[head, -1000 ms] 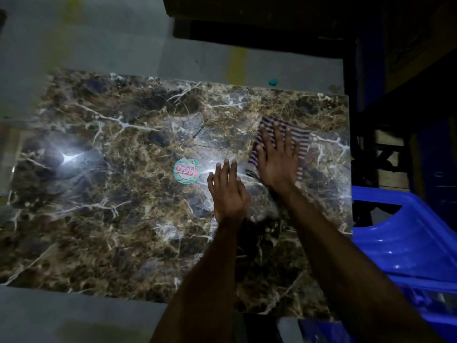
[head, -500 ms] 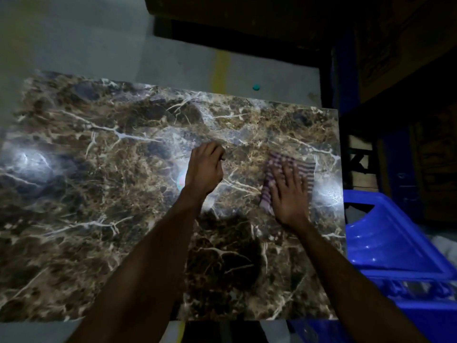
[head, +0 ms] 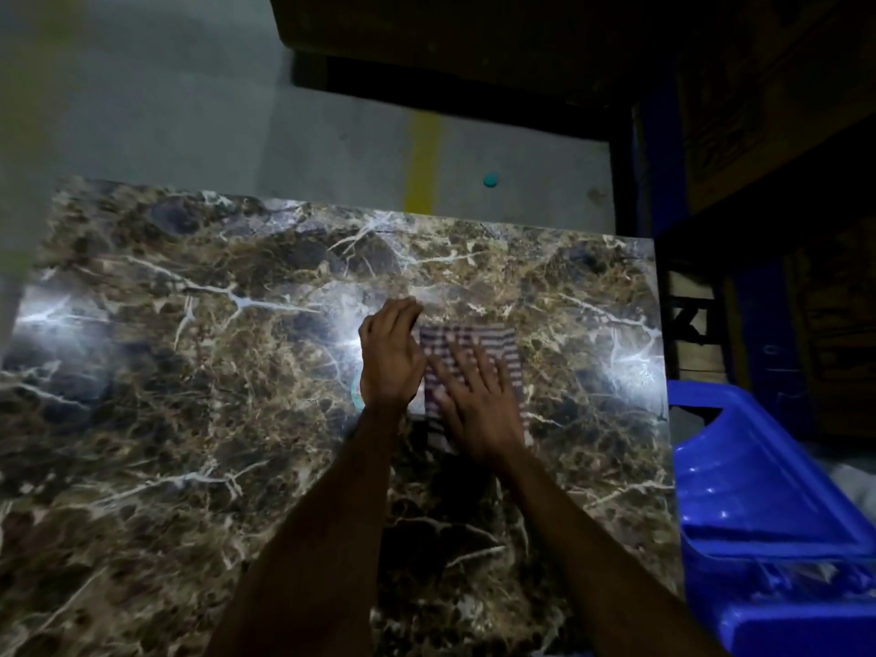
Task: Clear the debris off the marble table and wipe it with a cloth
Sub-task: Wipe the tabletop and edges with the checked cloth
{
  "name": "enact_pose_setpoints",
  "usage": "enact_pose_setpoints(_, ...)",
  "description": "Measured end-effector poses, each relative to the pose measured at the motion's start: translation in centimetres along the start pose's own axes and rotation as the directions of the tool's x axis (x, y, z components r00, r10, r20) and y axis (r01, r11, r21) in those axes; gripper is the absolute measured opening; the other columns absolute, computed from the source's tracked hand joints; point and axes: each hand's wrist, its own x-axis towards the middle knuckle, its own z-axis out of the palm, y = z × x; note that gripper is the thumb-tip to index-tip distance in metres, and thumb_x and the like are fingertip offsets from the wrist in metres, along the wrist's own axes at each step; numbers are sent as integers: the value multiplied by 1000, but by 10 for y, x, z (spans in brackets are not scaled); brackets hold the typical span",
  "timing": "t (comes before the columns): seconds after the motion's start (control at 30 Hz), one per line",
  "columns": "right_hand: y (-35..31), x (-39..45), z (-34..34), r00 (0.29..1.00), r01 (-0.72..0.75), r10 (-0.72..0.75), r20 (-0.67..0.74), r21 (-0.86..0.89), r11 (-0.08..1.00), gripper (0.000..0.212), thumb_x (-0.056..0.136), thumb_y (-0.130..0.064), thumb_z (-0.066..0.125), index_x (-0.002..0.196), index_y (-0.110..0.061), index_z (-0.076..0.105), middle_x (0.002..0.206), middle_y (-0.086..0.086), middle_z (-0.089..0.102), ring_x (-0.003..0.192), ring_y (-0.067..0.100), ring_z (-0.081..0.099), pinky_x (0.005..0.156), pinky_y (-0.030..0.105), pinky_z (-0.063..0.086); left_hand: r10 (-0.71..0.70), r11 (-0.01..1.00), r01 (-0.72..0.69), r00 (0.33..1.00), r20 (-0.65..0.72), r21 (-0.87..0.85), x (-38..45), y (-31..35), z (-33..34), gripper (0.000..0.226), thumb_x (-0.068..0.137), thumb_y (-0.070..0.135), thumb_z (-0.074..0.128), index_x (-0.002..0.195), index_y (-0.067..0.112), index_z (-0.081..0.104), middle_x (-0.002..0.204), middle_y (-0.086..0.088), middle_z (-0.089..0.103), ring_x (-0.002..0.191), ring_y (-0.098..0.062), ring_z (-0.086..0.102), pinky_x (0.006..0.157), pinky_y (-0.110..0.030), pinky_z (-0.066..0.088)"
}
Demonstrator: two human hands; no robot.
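**Marble gets a rub with the striped cloth**

Marble, brown with white lines, makes the top of the table. The striped cloth lies flat on it, near the middle and a bit toward the blue plastic chair that stands just beside the table.

The right hand lies on the cloth with its fingers spread out straight, pressing it down, not pinching it. The picture is a bit smeared here, so the hand looks to be sliding. The left hand is just beside the cloth, on the side away from the chair. Its fingers look loosely bent with nothing in them that I can see. A thin bit of a round sticker peeks out from under it.

I think the wiping step is going on now. To do it well, keep the palm flat so the whole cloth touches the stone. Push in long rows, from the chair side across to the far side, so no spot is missed. Move the left hand out of the way of the cloth.

A small green dot lies on the floor past the table.
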Motion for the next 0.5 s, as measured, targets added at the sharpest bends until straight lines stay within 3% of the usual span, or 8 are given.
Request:
enact_pose_setpoints(0.07,21,-21,-7,998,5,-3,62,-26,1000,57,111,-46,29,164,-40,9,174,-5,-1,160,24,-7,128,54,9,-2,1000,2,1000,15,25,1,1,1,53,85,14,39,131,10,65,139,-6,62,139,-26,48,113,-48,34)
enact_pose_setpoints(0.17,51,-20,-22,992,-125,125,12,-19,992,56,110,-47,23,165,-36,15,174,-1,4,161,24,-3,126,57,15,22,994,-26,999,40,110,2,5,1,51,84,12,42,130,11,63,139,-6,61,138,-25,46,109,-47,36)
enact_pose_setpoints(0.33,66,61,-34,935,-349,346,-80,-22,937,57,110,-50,16,165,-38,10,174,-2,6,161,25,1,126,55,13,54,969,-61,998,35,240,2,4,5,50,81,5,50,129,11,63,139,-5,60,139,-26,46,108,-45,36)
enact_pose_setpoints(0.5,34,137,-36,942,-323,321,-100,-2,946,57,109,-51,15,165,-40,5,174,-1,3,160,27,-3,127,56,4,80,951,-66,996,-32,303,3,5,10,47,84,-1,48,126,11,64,136,-4,61,140,-24,48,107,-42,35)
